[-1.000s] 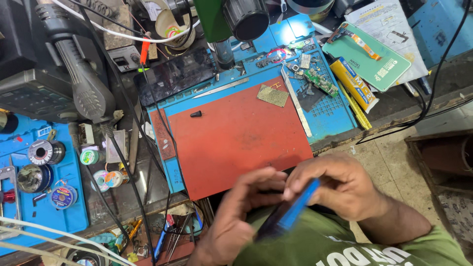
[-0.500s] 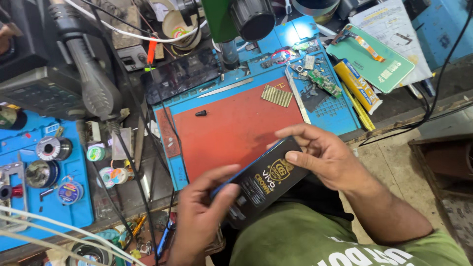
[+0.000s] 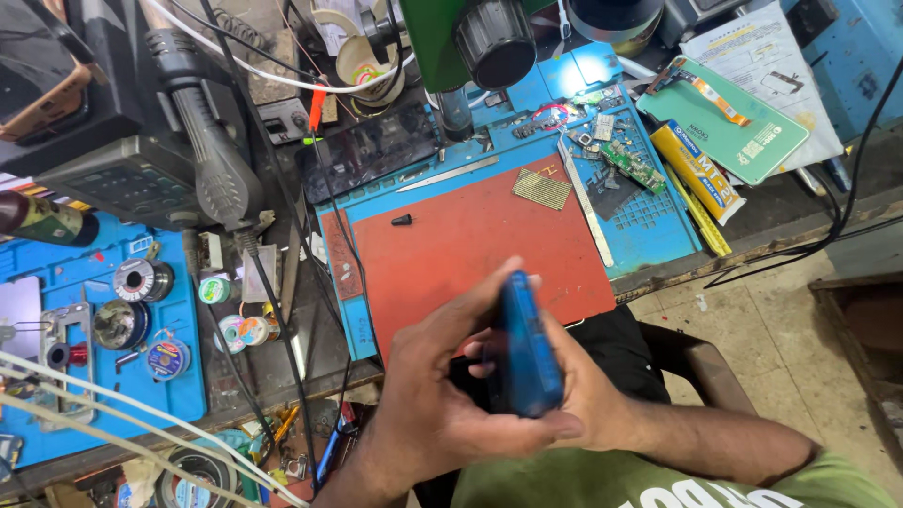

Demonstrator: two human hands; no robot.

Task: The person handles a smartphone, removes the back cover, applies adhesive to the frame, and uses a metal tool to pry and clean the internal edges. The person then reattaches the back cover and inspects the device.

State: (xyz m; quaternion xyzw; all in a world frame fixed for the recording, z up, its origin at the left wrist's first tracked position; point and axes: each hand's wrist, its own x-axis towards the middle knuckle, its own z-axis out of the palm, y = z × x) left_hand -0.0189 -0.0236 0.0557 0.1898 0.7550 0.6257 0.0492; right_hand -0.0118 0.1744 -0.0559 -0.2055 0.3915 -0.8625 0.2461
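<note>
While held edge-on above the lap, blue-cased phone (image 3: pixel 527 348) sits just in front of the near edge of the bench, clamped between both hands. Left hand (image 3: pixel 442 395): wrapped around the left side of the phone, thumb laid along the lower end, fingers reaching up to the top end. Right hand (image 3: pixel 588 400): closed against the right side, palm touching the case, fingertips hidden behind it. Hands together, pressed on the phone from opposite sides; phone face not visible, only the blue edge, slightly blurred.

Directly beyond the hands: red work mat (image 3: pixel 470 249) set in a blue bench mat (image 3: pixel 658 226). On the red mat: small black tip (image 3: pixel 402 220), well apart from the hands, and a square of fine mesh (image 3: pixel 541 188) at the far edge. Metal ruler (image 3: pixel 585 202) along the right border of the red mat. Loose circuit boards (image 3: pixel 621 160) and small parts at the far right corner. Dark phone screen (image 3: pixel 367 150) lying flat at the far left of the mat. Green card (image 3: pixel 724 118) and yellow tube box (image 3: pixel 698 169) to the right. Solder spools (image 3: pixel 141 279) on a second blue mat at far left.
</note>
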